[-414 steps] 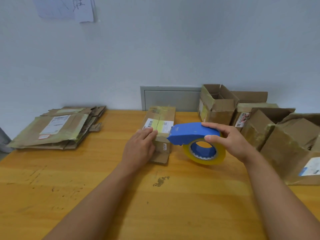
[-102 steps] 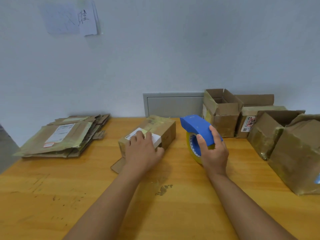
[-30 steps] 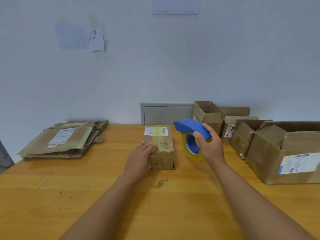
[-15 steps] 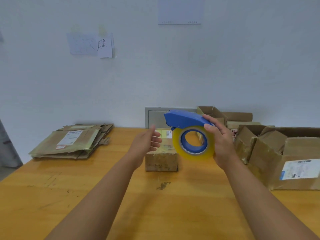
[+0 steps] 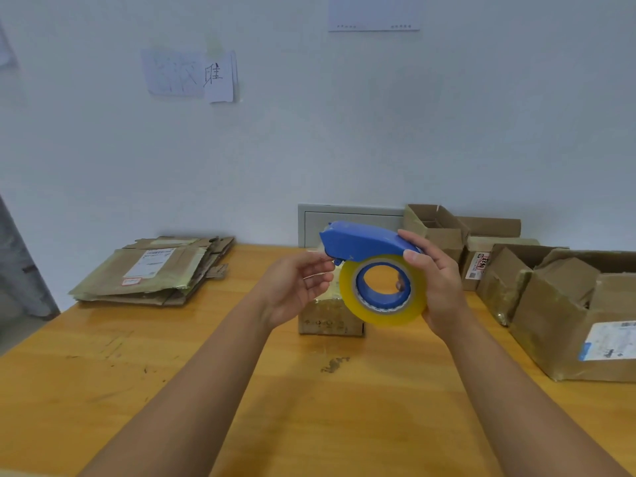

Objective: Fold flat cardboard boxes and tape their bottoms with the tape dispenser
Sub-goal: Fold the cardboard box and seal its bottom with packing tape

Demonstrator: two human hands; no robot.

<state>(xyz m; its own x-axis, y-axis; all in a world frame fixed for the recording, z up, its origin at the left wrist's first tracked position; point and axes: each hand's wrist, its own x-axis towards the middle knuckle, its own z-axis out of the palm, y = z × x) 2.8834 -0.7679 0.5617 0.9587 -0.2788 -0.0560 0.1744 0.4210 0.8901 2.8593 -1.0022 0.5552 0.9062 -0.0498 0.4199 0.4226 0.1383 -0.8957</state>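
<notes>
Both hands are raised above the small folded box (image 5: 331,313), which sits on the bench (image 5: 309,407) directly below them. The right hand (image 5: 438,285) grips the tape dispenser (image 5: 373,270), fingers curled over its blue cover and round the yellow roll. The left hand (image 5: 296,287) is loosely curled, fingertips at the dispenser's cutter end; whether it already pinches a tape end I cannot tell, as clear tape does not show there.

Left of the box and well apart lies a stack of flat cartons (image 5: 158,273). Right of it stand several erected boxes (image 5: 550,304), the nearest ones close to the right forearm.

My guess is that the tape end is being freed before a strip goes on. Risks from here: the end may cling back to the roll if let go, fingertips sit near the cutter teeth, and the unheld box could slide when the dispenser is pressed on it.
</notes>
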